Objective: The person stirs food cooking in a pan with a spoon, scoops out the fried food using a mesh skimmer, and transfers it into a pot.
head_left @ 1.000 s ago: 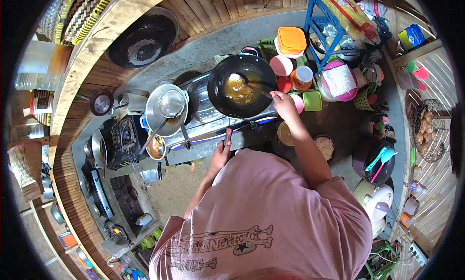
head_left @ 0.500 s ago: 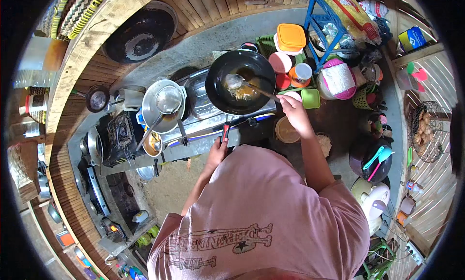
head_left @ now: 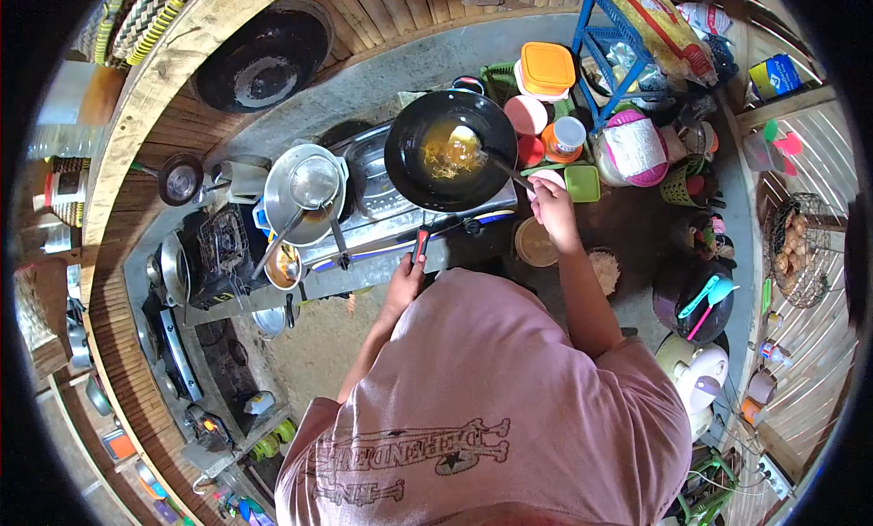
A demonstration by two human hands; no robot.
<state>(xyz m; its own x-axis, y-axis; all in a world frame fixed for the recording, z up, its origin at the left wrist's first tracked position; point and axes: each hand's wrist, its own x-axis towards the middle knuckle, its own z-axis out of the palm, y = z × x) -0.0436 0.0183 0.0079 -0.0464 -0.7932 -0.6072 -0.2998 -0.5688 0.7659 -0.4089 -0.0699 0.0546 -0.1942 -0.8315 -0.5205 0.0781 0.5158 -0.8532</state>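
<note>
Right hand [head_left: 550, 205] grips ladle [head_left: 473, 149] in wok [head_left: 450, 150], bowl at 12 o'clock; left hand [head_left: 406, 279] closed on wok handle [head_left: 421, 245].

Right hand [head_left: 551, 208] is gripping the handle of a ladle [head_left: 468, 144] w/ its bowl sitting in the yellow food inside the black wok [head_left: 450, 150], which is sitting on the gas stove [head_left: 382, 226]. Left hand [head_left: 406, 280] is closing around the wok's red-and-black handle [head_left: 420, 246] at the stove's front edge. Just left of the wok, a steel pot [head_left: 305, 194] is holding a strainer [head_left: 315, 182], & lidded plastic tubs [head_left: 546, 71] are crowding the counter to the wok's right.
</note>
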